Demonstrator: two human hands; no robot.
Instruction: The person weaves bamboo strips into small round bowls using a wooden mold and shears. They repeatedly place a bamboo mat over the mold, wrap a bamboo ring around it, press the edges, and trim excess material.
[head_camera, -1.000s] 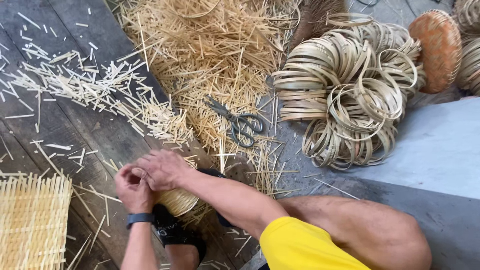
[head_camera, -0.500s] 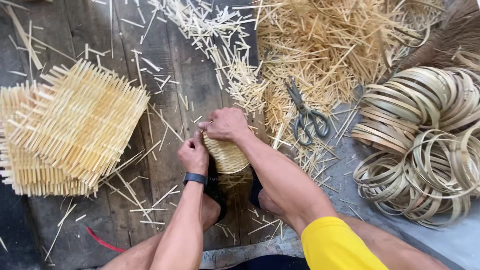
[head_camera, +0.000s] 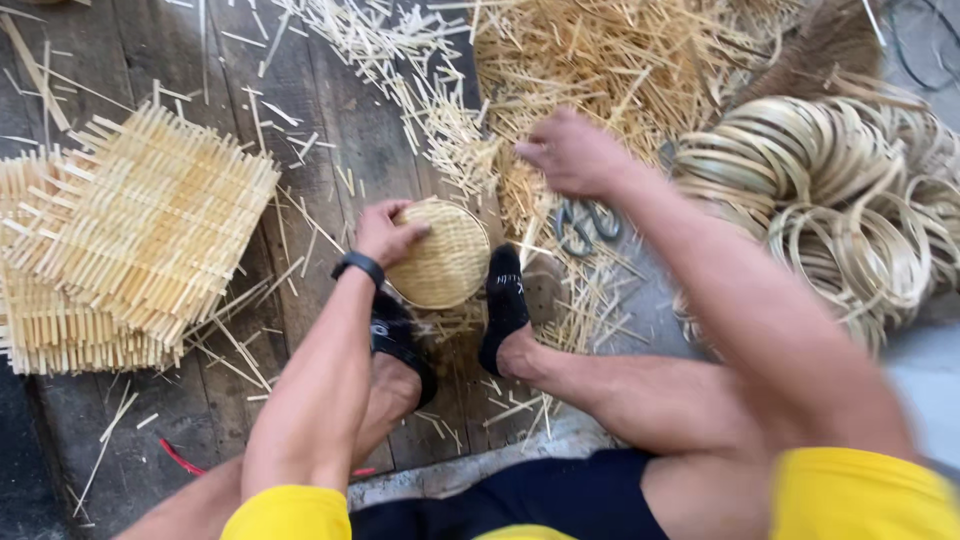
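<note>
A small round woven bamboo basket (head_camera: 441, 263) sits between my two feet in black socks. My left hand (head_camera: 385, 232), with a black wristband, grips the basket's left rim. My right hand (head_camera: 572, 152) hovers blurred above the straw pile, fingers loosely curled, holding nothing that I can see. A pair of scissors (head_camera: 585, 224) lies just below that hand, partly hidden by my forearm.
A stack of square woven bamboo mats (head_camera: 120, 240) lies at the left on the wooden planks. Loose bamboo slivers (head_camera: 620, 60) are heaped at the top. A pile of bamboo rings (head_camera: 830, 190) lies at the right. A red strip (head_camera: 180, 458) lies by my left leg.
My right hand has left the basket and lifted up and to the right, over the scissors. The basket now shows its round woven face. My left hand stays on it.
</note>
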